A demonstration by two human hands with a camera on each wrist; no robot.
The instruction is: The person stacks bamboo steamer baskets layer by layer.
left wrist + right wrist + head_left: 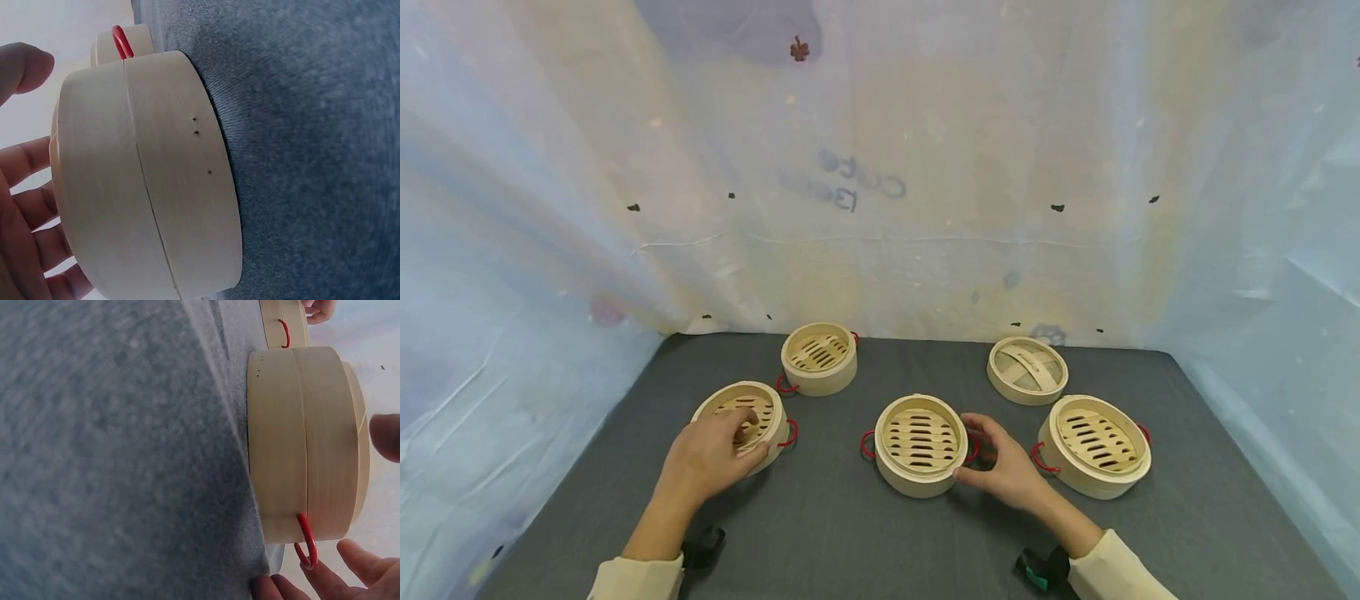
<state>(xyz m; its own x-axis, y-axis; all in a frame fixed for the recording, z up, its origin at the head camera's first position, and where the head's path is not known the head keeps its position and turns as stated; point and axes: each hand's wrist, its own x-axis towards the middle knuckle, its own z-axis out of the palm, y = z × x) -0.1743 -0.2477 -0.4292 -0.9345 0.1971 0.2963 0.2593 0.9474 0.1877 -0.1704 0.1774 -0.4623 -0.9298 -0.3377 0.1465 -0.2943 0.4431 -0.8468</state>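
Note:
My left hand [709,454] is over the near side of a round bamboo steamer basket [763,406] with a slatted top and red handles. In the left wrist view, the thumb [34,67] stands apart from the basket wall [150,169], and the other fingers spread behind its rim. My right hand [1011,471] is at the right side of the middle steamer basket [921,437]. Its spread fingers are near the red handle [307,540] in the right wrist view, while the thumb [386,436] stays off the wall. Whether the fingertips touch either basket is hard to tell.
Another steamer basket [820,354] sits at the back left, and one more [1093,446] stands right of my right hand. Behind that one lies a round woven lid [1027,372] with a crossing strap. A dark grey cloth [850,542] covers the table; pale sheeting [925,275] hangs behind.

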